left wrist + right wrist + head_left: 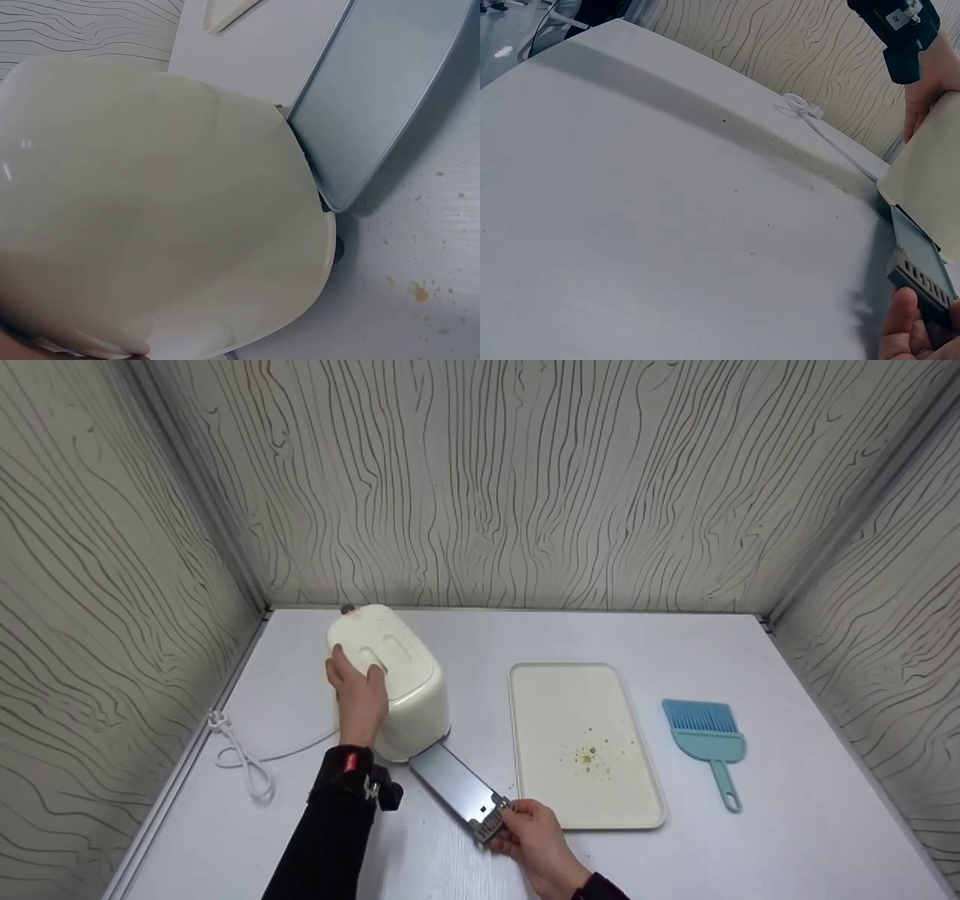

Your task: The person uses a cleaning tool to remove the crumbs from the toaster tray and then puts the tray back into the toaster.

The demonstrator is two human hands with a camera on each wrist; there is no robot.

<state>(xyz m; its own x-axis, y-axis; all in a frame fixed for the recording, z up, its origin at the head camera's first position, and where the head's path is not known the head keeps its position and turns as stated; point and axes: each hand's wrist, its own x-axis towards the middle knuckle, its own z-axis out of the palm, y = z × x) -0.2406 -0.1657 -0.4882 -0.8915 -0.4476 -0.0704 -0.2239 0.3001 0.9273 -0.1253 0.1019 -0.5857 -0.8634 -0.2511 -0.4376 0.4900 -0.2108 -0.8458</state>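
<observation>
A cream toaster [416, 716] stands at the left of the table, its top face showing two recesses [397, 649]. My left hand [360, 694] holds it at the top left edge, thumb on top and fingers over the side. A grey metal crumb tray [457, 784] sticks out of the toaster's near end at the base. Its slotted grey handle [922, 285] is pinched between the thumb and fingers of my right hand [536, 836]. In the left wrist view the crumb tray [382, 90] still meets the toaster's base [187, 187].
A cream rectangular tray [555, 697] with crumbs [589, 757] lies right of the toaster. Farther right is a teal brush [709, 746]. The toaster's white cord and plug [220, 721] lie at the left edge. Crumbs [418, 291] are scattered on the table beside the toaster.
</observation>
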